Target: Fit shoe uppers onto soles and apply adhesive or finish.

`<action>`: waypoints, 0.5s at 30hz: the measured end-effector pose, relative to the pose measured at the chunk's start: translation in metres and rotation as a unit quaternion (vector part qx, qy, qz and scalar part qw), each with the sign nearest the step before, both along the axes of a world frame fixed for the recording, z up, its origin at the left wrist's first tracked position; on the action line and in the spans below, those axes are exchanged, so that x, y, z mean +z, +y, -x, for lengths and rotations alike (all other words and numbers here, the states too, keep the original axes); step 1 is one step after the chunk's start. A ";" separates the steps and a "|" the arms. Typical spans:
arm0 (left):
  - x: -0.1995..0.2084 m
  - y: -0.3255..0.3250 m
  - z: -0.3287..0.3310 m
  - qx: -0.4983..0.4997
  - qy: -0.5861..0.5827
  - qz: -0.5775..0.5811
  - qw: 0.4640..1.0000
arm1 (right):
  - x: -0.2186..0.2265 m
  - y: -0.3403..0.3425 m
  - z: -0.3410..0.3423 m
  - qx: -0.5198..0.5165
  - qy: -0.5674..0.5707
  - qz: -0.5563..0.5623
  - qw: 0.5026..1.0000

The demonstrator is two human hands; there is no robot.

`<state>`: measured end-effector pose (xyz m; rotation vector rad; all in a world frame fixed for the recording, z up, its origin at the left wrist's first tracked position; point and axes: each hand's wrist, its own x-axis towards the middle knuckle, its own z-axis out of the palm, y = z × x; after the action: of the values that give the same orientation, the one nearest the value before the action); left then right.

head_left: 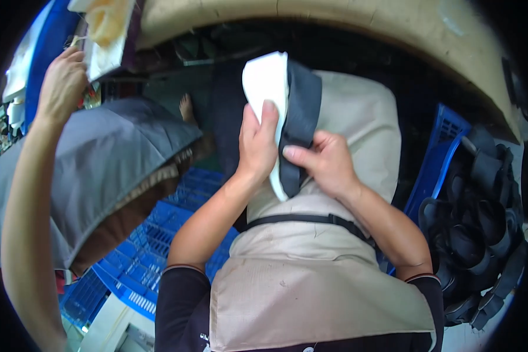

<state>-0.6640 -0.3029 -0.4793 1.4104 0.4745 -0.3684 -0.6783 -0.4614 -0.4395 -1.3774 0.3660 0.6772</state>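
Observation:
Over my lap I hold a long white, sole-shaped piece (266, 75) with a dark grey fabric band (304, 97) lying along its right side. The white piece points away from me and tapers toward my waist. My left hand (258, 141) is closed around its left side, thumb lying on the white face. From the right, my right hand (328, 163) pinches the dark band, with its thumb on the upper surface and its fingers behind. Whether the two parts are joined is hard to see. Below them lies the beige apron (358, 126) across my lap.
A tan worktop (346, 19) curves across the far side. On the right, a blue crate (431, 170) stands by a pile of black shoe-like pieces (481, 226). At left, a co-worker's hand (64, 76) works near a yellowish item; a grey apron (111, 146) and blue crates (141, 246) are below.

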 end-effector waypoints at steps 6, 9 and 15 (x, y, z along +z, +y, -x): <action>0.084 0.012 -0.058 0.020 -0.034 0.254 0.966 | 0.098 -0.041 -0.073 -0.063 -0.360 0.160 0.917; 0.098 -0.002 -0.058 -0.058 -0.087 0.247 0.963 | 0.125 -0.039 -0.084 -0.049 -0.420 0.192 0.886; 0.135 -0.036 -0.069 -0.111 -0.250 0.113 0.955 | 0.132 -0.053 -0.098 -0.007 -0.468 0.339 0.816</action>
<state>-0.5952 -0.3387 -0.3447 1.2766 -0.1400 -0.2229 -0.5805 -0.5146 -0.3073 -2.1967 -0.2178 -0.2526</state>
